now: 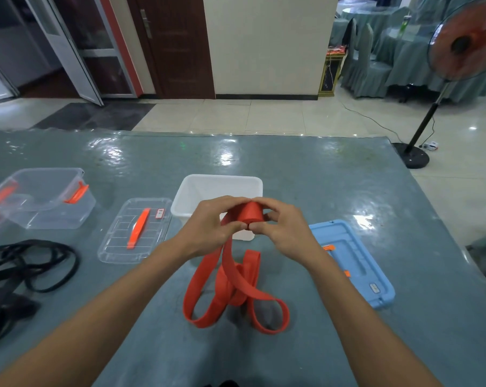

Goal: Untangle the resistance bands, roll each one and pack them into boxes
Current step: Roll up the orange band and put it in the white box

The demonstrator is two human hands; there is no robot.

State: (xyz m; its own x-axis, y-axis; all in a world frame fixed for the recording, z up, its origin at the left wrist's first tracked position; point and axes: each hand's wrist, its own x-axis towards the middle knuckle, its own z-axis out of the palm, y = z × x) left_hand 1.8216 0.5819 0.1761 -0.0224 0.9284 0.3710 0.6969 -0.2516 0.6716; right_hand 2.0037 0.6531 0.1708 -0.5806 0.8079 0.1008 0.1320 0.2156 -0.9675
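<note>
I pinch the rolled end of the flat red rubber resistance band (251, 213) between my left hand (208, 227) and right hand (283, 227), just before the white plastic box (216, 188); its loose loops trail onto the worktop (334, 191).

**Both hands hold a half-rolled red band**

The left hand (208, 227) and right hand (283, 229) pinch a tight roll (251, 212) of the red resistance band (230, 277). Below the grip, its loose length lies in loops. Just behind the grip stands a white box (216, 185). To the grip's right lies a blue lid (356, 263); to its left, a clear lid (116, 241), a clear box (43, 202) and black bands (21, 275).
</note>
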